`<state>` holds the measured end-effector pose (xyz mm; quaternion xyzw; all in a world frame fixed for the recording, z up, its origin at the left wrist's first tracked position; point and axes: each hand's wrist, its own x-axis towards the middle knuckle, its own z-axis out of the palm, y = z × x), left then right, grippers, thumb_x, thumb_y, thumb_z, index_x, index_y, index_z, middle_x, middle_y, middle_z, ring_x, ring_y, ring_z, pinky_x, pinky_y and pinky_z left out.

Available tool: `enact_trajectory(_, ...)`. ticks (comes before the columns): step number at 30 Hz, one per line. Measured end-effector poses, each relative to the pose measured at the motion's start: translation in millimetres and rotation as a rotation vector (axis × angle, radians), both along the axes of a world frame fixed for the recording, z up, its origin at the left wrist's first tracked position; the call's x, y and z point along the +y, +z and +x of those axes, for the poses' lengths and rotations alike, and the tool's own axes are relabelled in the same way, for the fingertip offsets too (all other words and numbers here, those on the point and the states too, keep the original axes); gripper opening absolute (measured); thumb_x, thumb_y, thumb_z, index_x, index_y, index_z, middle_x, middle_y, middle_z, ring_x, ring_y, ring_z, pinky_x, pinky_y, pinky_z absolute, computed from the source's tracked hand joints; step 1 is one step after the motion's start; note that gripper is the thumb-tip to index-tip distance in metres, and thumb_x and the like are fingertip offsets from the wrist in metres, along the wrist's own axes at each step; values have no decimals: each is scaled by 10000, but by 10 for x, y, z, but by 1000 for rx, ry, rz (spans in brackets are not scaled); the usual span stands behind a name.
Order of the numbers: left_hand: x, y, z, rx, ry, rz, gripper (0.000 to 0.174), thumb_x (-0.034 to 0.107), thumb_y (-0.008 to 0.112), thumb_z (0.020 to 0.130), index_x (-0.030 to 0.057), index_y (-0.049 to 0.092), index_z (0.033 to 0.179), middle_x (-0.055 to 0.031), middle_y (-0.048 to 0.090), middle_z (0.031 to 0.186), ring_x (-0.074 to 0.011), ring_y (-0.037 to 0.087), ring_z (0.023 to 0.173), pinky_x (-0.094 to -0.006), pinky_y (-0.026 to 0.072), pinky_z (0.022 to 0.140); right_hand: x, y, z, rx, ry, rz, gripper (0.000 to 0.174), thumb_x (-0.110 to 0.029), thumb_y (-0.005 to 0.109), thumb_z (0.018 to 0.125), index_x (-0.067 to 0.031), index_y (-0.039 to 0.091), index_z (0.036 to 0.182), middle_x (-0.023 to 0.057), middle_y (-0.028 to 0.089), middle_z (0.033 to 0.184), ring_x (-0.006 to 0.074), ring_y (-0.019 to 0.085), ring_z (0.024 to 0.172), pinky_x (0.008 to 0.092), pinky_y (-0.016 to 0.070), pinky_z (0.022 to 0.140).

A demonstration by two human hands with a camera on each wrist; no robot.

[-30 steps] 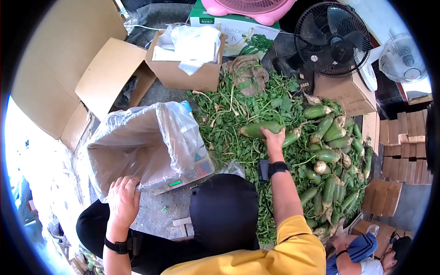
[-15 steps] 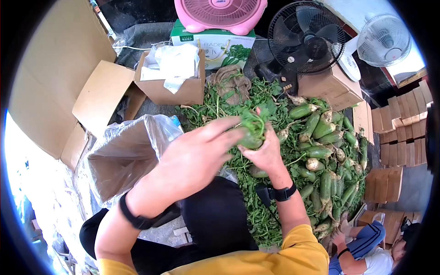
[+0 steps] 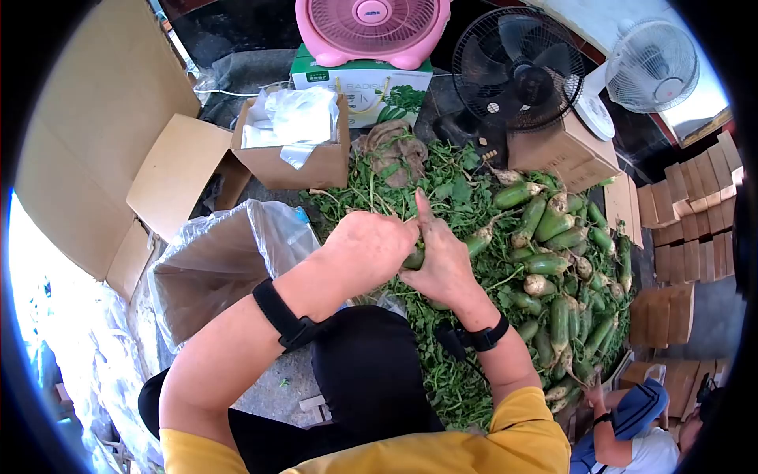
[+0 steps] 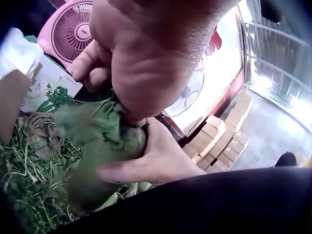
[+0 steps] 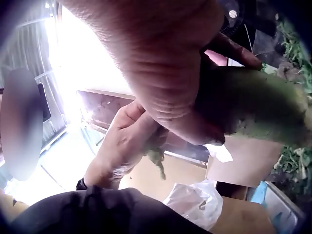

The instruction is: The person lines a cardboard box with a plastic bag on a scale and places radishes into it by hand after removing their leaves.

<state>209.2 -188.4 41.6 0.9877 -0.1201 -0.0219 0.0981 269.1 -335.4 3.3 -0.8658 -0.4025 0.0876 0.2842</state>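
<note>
My right hand (image 3: 442, 265) grips a green radish (image 5: 258, 105), its fingers and thumb wrapped round the thick body. Close against it is my left hand (image 3: 371, 249), curled round the leafy top (image 4: 92, 122) of the same radish. In the right wrist view a scrap of greens (image 5: 157, 161) hangs below the left hand. From the head view both hands hide most of the radish. Beneath them spreads a heap of loose leaves (image 3: 466, 387), with a pile of green radishes (image 3: 560, 316) on its right side.
To the left stands a carton lined with clear plastic (image 3: 205, 292). Behind it are a small box of white sheets (image 3: 292, 162), a printed radish box (image 3: 363, 95) and a pink fan (image 3: 371, 31). Another person (image 3: 632, 442) sits at the lower right, near stacked cartons (image 3: 687, 213).
My left hand left the lined carton's rim and came across to the radish's leaves. The right hand lifted the radish from the leaf heap and drew it nearer my body.
</note>
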Motion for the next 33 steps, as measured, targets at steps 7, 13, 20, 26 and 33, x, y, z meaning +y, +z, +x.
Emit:
enact_trajectory(7, -39, -130, 149, -96, -102, 74, 78, 107, 570, 640, 31, 579, 652, -102, 589, 575, -234, 612, 545, -354, 484, 486, 157, -163, 119, -65, -87, -35, 922, -174, 721, 598, 4, 212, 1347, 174, 566, 998, 306, 551, 938, 384, 494, 741)
enact_trajectory(13, -204, 1, 81, -248, 66, -82, 50, 110, 547, 676, 70, 569, 656, -77, 565, 533, -223, 586, 476, -325, 498, 491, -21, -619, 739, 633, -586, 572, 652, -87, 759, 624, -57, 401, 1168, 127, 544, 996, 234, 592, 838, 286, 539, 552)
enact_trajectory(20, 417, 177, -59, -218, 351, -142, 483, 267, 573, 800, 20, 477, 1204, -180, 470, 1190, -340, 513, 1021, -396, 420, 883, -485, -361, 909, 669, -683, 735, 567, -185, 743, 676, -31, 430, 1123, 142, 541, 1012, 243, 608, 829, 283, 563, 484)
enact_trajectory(26, 875, 624, -1054, -126, 449, -269, 361, 183, 594, 773, 28, 556, 1097, -133, 527, 1126, -317, 493, 1046, -391, 394, 894, -505, -10, 865, 770, -596, 873, 438, -201, 690, 737, -32, 470, 1076, 111, 586, 942, 224, 626, 755, 330, 553, 477)
enact_trajectory(33, 1133, 584, -1942, -126, 667, -589, 343, 56, 543, 757, 1, 553, 1095, -120, 533, 1097, -232, 573, 906, -302, 463, 757, 290, 810, 489, 746, -227, 916, 496, -242, 705, 719, -37, 479, 1110, 90, 585, 933, 202, 626, 760, 314, 547, 504)
